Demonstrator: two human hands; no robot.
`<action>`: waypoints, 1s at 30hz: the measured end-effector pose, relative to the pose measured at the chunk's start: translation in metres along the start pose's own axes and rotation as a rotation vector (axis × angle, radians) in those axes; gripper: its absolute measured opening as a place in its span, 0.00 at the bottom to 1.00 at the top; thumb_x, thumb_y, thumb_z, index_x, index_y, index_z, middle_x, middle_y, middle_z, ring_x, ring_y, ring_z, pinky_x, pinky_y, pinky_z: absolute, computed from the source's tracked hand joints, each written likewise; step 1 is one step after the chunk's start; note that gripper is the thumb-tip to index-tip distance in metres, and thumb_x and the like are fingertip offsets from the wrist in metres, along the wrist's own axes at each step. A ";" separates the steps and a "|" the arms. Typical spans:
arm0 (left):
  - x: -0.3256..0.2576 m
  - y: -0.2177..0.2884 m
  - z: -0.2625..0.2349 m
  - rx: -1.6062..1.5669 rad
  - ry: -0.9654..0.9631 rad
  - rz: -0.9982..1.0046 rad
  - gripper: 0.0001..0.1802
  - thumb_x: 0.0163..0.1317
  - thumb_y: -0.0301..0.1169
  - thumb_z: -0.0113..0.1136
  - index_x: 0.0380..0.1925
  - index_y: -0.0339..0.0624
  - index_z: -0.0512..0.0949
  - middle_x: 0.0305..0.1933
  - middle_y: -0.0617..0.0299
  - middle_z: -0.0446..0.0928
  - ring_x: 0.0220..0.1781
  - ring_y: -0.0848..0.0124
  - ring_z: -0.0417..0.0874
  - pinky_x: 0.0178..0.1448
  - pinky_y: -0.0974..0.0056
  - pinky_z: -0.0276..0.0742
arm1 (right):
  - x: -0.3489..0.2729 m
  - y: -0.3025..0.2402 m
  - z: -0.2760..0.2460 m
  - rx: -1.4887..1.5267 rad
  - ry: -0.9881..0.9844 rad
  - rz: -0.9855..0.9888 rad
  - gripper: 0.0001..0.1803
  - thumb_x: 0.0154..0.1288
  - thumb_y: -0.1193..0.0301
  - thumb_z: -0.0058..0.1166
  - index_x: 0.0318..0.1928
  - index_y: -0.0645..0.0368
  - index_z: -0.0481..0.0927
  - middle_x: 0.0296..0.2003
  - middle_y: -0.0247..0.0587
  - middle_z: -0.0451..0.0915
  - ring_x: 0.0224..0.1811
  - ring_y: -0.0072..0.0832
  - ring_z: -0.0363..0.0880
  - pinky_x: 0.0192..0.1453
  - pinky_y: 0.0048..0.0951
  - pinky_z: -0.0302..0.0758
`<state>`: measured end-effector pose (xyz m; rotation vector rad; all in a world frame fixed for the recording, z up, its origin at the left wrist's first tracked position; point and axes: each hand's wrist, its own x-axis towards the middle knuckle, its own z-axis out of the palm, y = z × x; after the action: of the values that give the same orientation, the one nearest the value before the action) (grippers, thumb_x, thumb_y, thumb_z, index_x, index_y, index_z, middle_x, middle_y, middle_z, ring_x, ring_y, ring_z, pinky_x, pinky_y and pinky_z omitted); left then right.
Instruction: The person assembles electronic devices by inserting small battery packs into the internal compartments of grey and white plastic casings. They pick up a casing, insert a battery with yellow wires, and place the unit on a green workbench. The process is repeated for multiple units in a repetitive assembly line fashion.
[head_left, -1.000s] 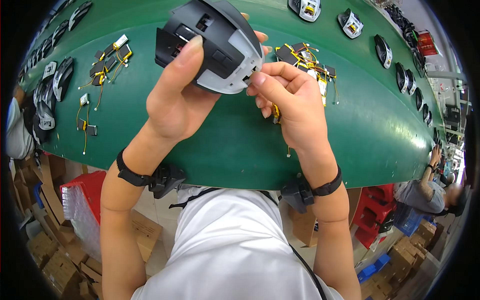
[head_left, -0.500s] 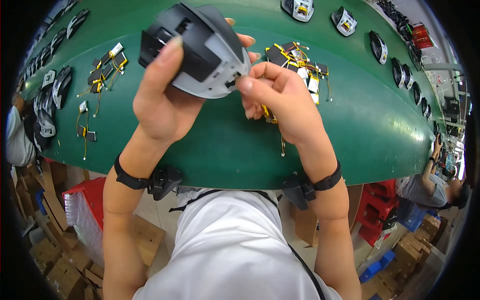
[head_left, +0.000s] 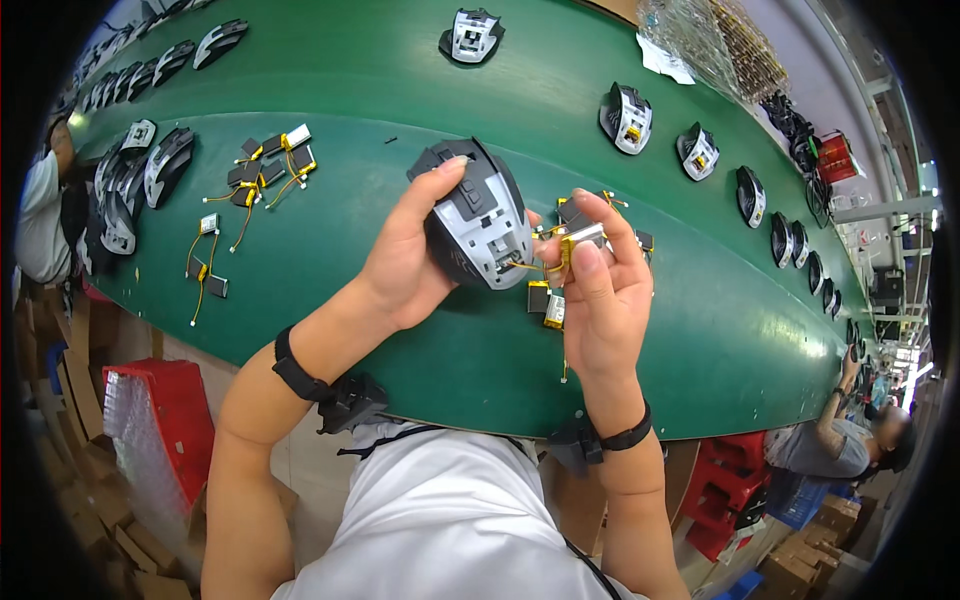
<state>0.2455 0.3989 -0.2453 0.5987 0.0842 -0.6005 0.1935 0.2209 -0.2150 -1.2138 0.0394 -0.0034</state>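
Observation:
My left hand (head_left: 405, 255) is closed around a black and grey computer mouse (head_left: 480, 215), tilted with an open compartment facing up. My right hand (head_left: 612, 310) pinches a small silver battery with yellow tape (head_left: 580, 240) between thumb and fingers, just right of the mouse. Thin wires (head_left: 538, 268) run from this battery to the compartment's lower end; how the plug sits there is too small to tell. Partly hidden behind my right hand lies a pile of similar batteries (head_left: 555, 311) with loose leads.
More wired batteries (head_left: 262, 172) lie on the green table (head_left: 440, 350) at the left. Mice stand clustered at the far left (head_left: 168, 168) and in a row along the right, including one mouse (head_left: 628, 120). A co-worker (head_left: 825, 450) sits at the right. Red stools (head_left: 725, 480) stand below the table.
The mouse has come down, away from my head, and turned so its compartment shows. My right fingers have left its edge and now hold a wired battery beside it. The view has shifted.

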 end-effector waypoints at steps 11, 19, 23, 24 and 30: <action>-0.001 -0.001 -0.003 -0.092 0.059 0.013 0.26 0.73 0.52 0.41 0.49 0.41 0.76 0.48 0.48 0.82 0.50 0.58 0.85 0.57 0.53 0.81 | -0.005 0.020 0.022 -0.769 -0.008 -0.373 0.11 0.64 0.78 0.60 0.47 0.67 0.82 0.28 0.38 0.78 0.28 0.22 0.74 0.33 0.23 0.74; -0.001 0.005 -0.008 -0.123 0.101 0.045 0.28 0.73 0.54 0.40 0.49 0.42 0.76 0.48 0.43 0.82 0.48 0.56 0.86 0.55 0.52 0.83 | 0.004 0.023 0.013 -1.018 -0.204 -0.661 0.24 0.57 0.78 0.66 0.56 0.64 0.80 0.42 0.42 0.76 0.31 0.31 0.78 0.35 0.29 0.78; -0.002 0.008 -0.005 -0.122 0.134 0.040 0.25 0.72 0.53 0.42 0.46 0.43 0.77 0.44 0.49 0.83 0.46 0.59 0.86 0.54 0.54 0.83 | 0.004 0.016 0.008 -1.165 -0.275 -0.642 0.24 0.53 0.78 0.69 0.54 0.60 0.83 0.44 0.42 0.77 0.35 0.31 0.79 0.39 0.30 0.79; -0.002 0.009 -0.003 -0.120 0.139 0.039 0.24 0.72 0.52 0.43 0.44 0.43 0.77 0.42 0.52 0.83 0.45 0.61 0.87 0.53 0.55 0.83 | 0.006 0.017 0.005 -1.157 -0.272 -0.649 0.24 0.53 0.78 0.69 0.53 0.60 0.83 0.43 0.41 0.77 0.35 0.31 0.80 0.38 0.31 0.79; -0.004 0.017 -0.002 0.195 0.069 0.061 0.29 0.73 0.54 0.38 0.48 0.40 0.77 0.42 0.46 0.84 0.41 0.58 0.88 0.49 0.56 0.85 | 0.005 0.015 0.004 -1.029 -0.291 -0.706 0.18 0.47 0.76 0.73 0.43 0.58 0.87 0.35 0.36 0.82 0.33 0.30 0.81 0.35 0.29 0.77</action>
<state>0.2519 0.4135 -0.2369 0.8082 0.0725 -0.5323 0.1983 0.2299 -0.2272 -2.1833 -0.7225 -0.4724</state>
